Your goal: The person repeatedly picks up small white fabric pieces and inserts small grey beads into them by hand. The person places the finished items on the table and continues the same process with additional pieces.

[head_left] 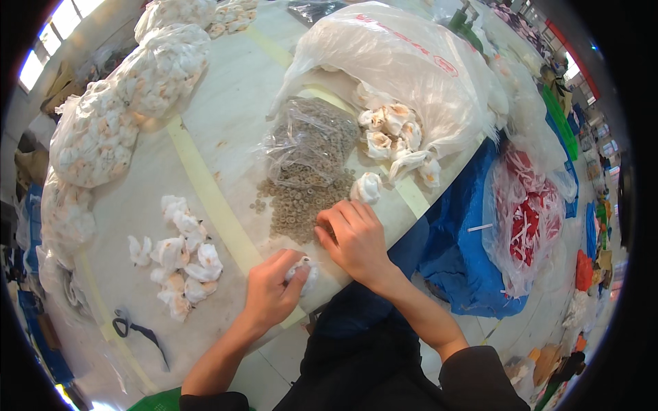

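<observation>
Nearest, the left hand (274, 284) pinches a white bundle (308, 275) right by the table (226, 116) edge; a loose pinch could drop it. Just right, the right hand (356, 243) curls its fingers at the ring pile (291, 216), grip hidden, can't tell; a careless sweep could scatter rings. Farther, the slack bag (312, 133) could slump, spilling more.

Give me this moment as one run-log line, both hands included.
left hand: holding white piece | right hand: at rings, grip unclear | table left: white pile, scissors | beyond rings: clear bag
</observation>
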The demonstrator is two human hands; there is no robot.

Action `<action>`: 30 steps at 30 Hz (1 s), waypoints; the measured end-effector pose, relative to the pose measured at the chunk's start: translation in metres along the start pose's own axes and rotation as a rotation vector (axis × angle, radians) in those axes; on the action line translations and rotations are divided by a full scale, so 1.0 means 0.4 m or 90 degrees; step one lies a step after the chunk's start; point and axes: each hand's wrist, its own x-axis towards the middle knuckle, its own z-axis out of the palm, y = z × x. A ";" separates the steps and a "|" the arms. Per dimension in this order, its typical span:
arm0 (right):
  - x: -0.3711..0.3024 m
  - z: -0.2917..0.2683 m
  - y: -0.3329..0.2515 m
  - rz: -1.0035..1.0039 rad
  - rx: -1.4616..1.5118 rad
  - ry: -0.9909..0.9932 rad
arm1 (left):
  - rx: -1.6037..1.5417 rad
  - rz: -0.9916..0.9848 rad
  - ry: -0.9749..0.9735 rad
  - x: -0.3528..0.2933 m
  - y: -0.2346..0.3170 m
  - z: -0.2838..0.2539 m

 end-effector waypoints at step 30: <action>0.042 0.038 -0.024 -0.030 0.019 -0.008 | 0.011 0.021 0.006 0.000 -0.004 0.001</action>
